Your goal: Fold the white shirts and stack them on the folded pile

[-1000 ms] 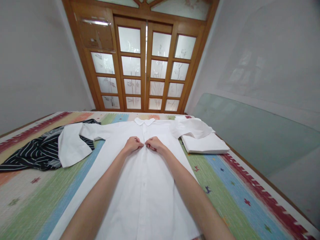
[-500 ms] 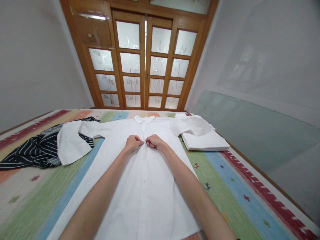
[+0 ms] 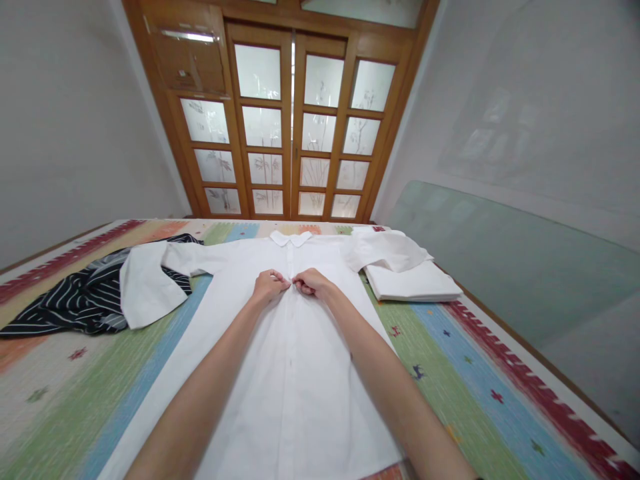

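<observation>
A white shirt (image 3: 315,360) lies spread out face up, its collar at the far end and its front placket running down the middle. On the upper chest my left hand (image 3: 270,285) pinches the placket from the left side. My right hand (image 3: 310,283) pinches it from the right, with the fingertips of both hands almost meeting. Any button between the fingers is too small to make out. The left sleeve rests over a black and white striped cloth (image 3: 85,290). On the right, the other sleeve lies across a folded white cloth (image 3: 413,283).
Under everything is a colourful striped mat (image 3: 470,373) with small woven figures. A pale green panel (image 3: 505,253) leans along the right wall. Beyond the far edge stand wooden doors (image 3: 293,127) with glass panes.
Both hands stay at the same place on the placket, with only slight finger movement. The whole view has shifted slightly.
</observation>
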Motion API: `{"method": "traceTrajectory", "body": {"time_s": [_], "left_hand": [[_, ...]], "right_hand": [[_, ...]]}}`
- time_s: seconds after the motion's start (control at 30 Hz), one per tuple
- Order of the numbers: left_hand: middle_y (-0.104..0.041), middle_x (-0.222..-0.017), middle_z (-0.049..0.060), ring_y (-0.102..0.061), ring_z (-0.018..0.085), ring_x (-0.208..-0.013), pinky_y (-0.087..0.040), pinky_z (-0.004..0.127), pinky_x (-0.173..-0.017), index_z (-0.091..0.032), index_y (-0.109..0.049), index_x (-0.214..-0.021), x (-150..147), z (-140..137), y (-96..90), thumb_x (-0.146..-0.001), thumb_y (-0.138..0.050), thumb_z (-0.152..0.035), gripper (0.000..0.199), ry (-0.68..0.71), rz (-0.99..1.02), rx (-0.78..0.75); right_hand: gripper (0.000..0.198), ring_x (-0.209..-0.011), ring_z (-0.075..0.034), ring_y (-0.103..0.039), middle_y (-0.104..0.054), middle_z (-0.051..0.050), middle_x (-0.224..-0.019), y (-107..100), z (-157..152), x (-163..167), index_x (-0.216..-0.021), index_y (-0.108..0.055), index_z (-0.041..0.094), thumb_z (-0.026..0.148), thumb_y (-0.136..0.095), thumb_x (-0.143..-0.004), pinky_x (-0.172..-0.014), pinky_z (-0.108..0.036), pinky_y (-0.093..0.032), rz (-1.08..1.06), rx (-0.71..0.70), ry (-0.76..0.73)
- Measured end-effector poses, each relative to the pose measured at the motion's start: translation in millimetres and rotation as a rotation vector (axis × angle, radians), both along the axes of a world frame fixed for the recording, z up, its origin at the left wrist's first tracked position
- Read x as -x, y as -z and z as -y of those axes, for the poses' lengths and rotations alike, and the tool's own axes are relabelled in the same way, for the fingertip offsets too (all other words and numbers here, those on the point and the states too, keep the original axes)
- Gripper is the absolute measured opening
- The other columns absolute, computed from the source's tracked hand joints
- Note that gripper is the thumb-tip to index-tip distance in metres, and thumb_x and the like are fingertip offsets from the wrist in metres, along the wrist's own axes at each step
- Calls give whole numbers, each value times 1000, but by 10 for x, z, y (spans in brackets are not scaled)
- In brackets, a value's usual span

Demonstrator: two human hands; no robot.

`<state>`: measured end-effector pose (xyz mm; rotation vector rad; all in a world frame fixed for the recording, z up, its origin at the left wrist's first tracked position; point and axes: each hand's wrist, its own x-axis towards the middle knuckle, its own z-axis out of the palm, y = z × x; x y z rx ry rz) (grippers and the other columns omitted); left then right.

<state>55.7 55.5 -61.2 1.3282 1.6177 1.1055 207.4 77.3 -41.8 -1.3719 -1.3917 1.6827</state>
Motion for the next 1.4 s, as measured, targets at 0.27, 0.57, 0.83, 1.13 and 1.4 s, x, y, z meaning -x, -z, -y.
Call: {"method": "traceTrajectory", "body": {"time_s": [0.27, 0.57, 0.83, 1.13, 1.4], "left_hand": [[-71, -61, 1, -66, 15, -66, -48, 22, -66, -20, -73, -66, -58, 81, -111, -59, -71, -13, 10, -59, -159, 13], [-68, -55, 5, -65, 17, -56, -49, 24, -57, -16, -69, -56, -105, 121, -216, -66, -67, -29, 16, -34, -108, 77], [-73, -65, 7, -69, 22, -72, -47, 27, -70, -19, -71, -66, -164, 192, -178, -67, -76, -39, 21, -64, -357, -125], [-76, -78, 8, -70, 21, -76, -48, 26, -73, -17, -75, -73, -189, 219, -169, -70, -71, -23, 8, -26, -374, -130], [-76, -76, 7, -70, 20, -75, -50, 26, -71, -18, -75, -77, -169, 207, -141, -64, -76, -20, 13, -137, -251, -5]], "right_hand": [[15, -26, -4, -28, -49, 5, -38, -40, 49, -1, -62, -55, 13, 8, -49, -75, -29, -19, -14, -57, -4, 53], [13, -26, -5, -30, -53, 4, -40, -63, 61, -28, -63, -56, 14, 11, -48, -74, -29, -20, -13, -87, 0, 69], [16, -27, -4, -26, -47, 6, -37, -80, 70, -47, -63, -57, 14, 15, -48, -76, -30, -19, -14, -82, -9, 45], [13, -26, -4, -23, -42, 8, -34, -51, 61, -36, -62, -58, 13, 9, -51, -73, -30, -20, -12, -4, -63, -7], [14, -26, -3, -24, -42, 8, -35, -35, 42, -46, -61, -56, 14, 11, -54, -74, -30, -19, -12, -31, -45, -47]]}}
